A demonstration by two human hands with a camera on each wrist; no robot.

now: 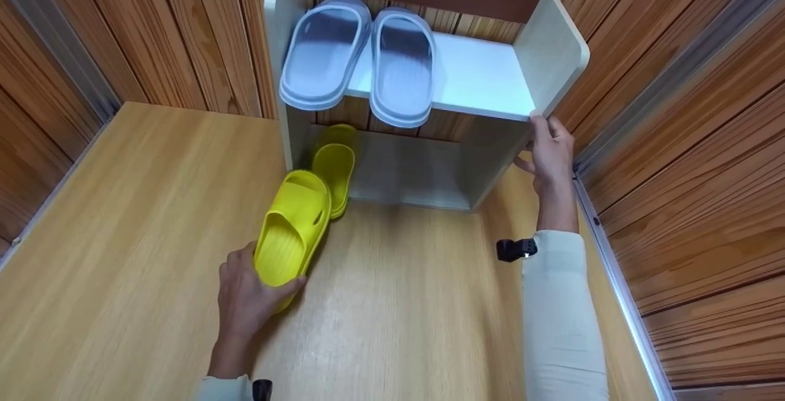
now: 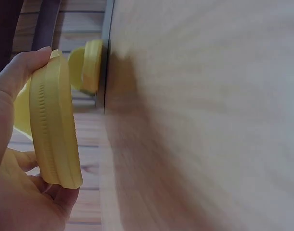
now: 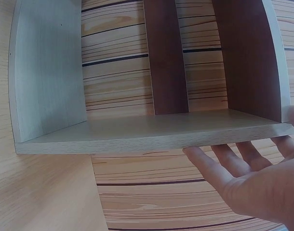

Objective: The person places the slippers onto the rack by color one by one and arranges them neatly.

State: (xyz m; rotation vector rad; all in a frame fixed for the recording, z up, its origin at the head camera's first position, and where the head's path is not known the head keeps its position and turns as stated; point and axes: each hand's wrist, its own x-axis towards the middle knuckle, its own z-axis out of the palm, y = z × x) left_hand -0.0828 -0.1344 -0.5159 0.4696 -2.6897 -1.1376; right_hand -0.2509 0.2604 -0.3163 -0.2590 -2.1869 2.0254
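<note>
My left hand (image 1: pixel 248 297) grips a yellow slipper (image 1: pixel 294 223) by its heel end, thumb on one side and fingers on the other. In the left wrist view this slipper (image 2: pixel 53 120) is lifted off the tabletop, its toe pointing toward the rack. A second yellow slipper (image 1: pixel 334 168) sits at the left of the lower shelf, its heel reaching past the front edge. My right hand (image 1: pixel 552 149) holds the right side panel of the small shoe rack (image 1: pixel 490 162). In the right wrist view its fingers (image 3: pixel 214 168) lie along the panel's outer face.
Two pale blue-grey slippers (image 1: pixel 402 70) stand side by side on the upper shelf (image 1: pixel 475 73), toward its left. The rack stands on a light wood tabletop (image 1: pixel 380 290), against a wood-plank wall (image 1: pixel 184 33). A metal-edged plank wall (image 1: pixel 705 223) runs along the right.
</note>
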